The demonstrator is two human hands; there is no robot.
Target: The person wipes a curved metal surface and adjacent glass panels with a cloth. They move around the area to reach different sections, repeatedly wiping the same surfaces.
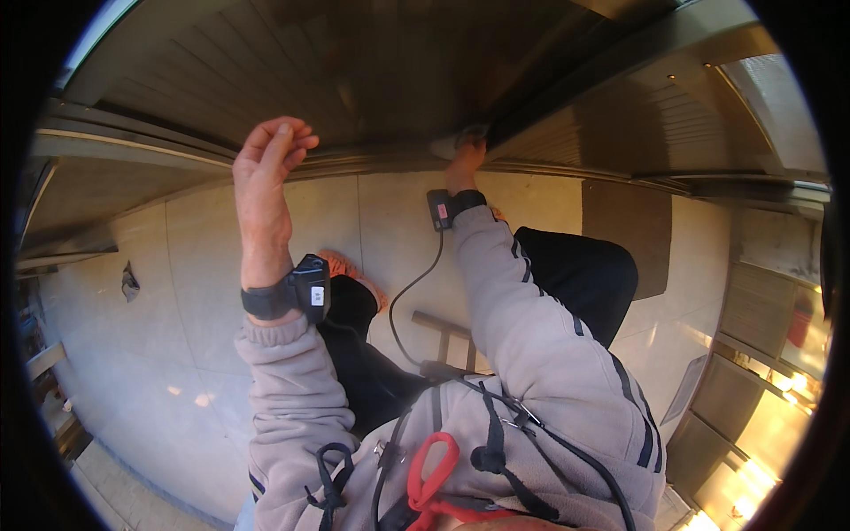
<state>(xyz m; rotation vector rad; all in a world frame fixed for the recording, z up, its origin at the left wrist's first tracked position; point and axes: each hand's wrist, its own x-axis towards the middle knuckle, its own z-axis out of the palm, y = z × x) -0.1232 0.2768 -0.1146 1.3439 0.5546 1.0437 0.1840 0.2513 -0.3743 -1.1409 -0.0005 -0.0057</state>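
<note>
My left hand is raised in front of a dark ribbed panel, fingers loosely curled, with nothing seen in it. My right hand reaches to the lower edge of the panels, beside an upright dark frame post. Around its fingers is a pale, blurred thing, perhaps a cloth; the fingertips are partly hidden in shadow. A second ribbed panel is right of the post. Each wrist bears a strapped black device, and a cable runs from the right one.
Pale floor tiles lie below the panels. A brown mat is on the floor at the right, and a small dark scrap at the left. Wooden bars show between my legs. A cabinet-like structure stands at far right.
</note>
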